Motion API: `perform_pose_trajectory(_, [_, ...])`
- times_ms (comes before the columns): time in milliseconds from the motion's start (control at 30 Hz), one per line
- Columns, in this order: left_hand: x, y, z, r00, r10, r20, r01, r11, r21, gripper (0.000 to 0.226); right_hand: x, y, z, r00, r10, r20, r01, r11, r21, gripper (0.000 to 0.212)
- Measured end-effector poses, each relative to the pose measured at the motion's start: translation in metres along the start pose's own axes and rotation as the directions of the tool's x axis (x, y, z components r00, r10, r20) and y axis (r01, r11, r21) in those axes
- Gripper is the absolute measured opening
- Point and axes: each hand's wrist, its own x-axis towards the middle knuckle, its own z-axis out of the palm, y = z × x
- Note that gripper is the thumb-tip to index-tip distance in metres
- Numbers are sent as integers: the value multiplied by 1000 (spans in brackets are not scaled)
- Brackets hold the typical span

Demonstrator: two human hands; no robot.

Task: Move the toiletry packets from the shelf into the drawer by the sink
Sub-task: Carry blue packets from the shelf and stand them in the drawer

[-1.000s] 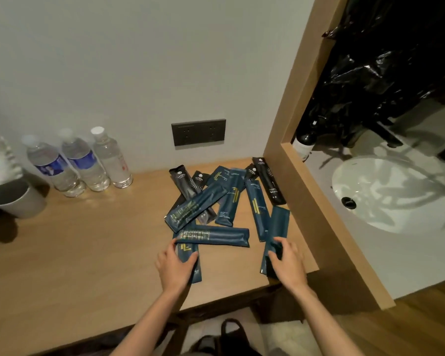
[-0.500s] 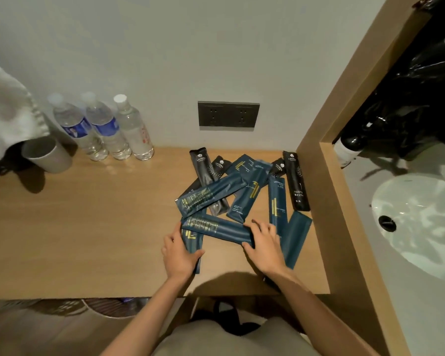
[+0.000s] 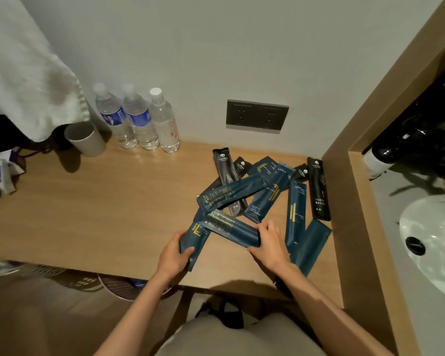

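Note:
Several dark blue and black toiletry packets (image 3: 267, 191) lie in a loose pile on the wooden shelf (image 3: 113, 214), near its right end. My left hand (image 3: 174, 255) is closed on the nearest upright blue packet (image 3: 194, 237), thumb on top. My right hand (image 3: 269, 246) grips the right end of a blue packet (image 3: 229, 227) lying crosswise over it. A black toothbrush packet (image 3: 318, 188) lies against the wooden partition. No drawer shows in this view.
Three water bottles (image 3: 139, 119) and a paper cup (image 3: 85, 138) stand at the back left under a hanging white towel (image 3: 23, 68). A wall socket (image 3: 257, 115) sits above the pile. A wooden partition (image 3: 350, 201) separates the shelf from the white sink (image 3: 434, 240).
The view has swung left and down. My right hand left the far-right packet and moved left onto the crosswise packet. My left hand has closed around the near packet.

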Motion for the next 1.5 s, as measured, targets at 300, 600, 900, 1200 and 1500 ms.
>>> perform_pose_trajectory(300, [-12,-5,-61,979,91,-184,-76,994,84,24,1,4,-11,998,31,59,-37,993,108,23])
perform_pose_trajectory(600, [-21,17,-81,957,36,-288,-115,958,-263,23,-3,-11,-48,991,-109,76,87,965,249,19])
perform_pose_trajectory(900, [-29,60,-78,930,207,-304,-341,795,-501,58,-39,-41,-109,893,-8,-450,160,940,301,13])
perform_pose_trajectory(1200, [-39,107,-34,964,265,5,-225,827,-515,28,-52,-37,-98,691,-231,-685,404,909,101,40])
perform_pose_trajectory(1500, [-49,122,-14,985,162,55,-90,765,-638,23,-58,-37,-84,741,-412,-531,458,888,-50,62])
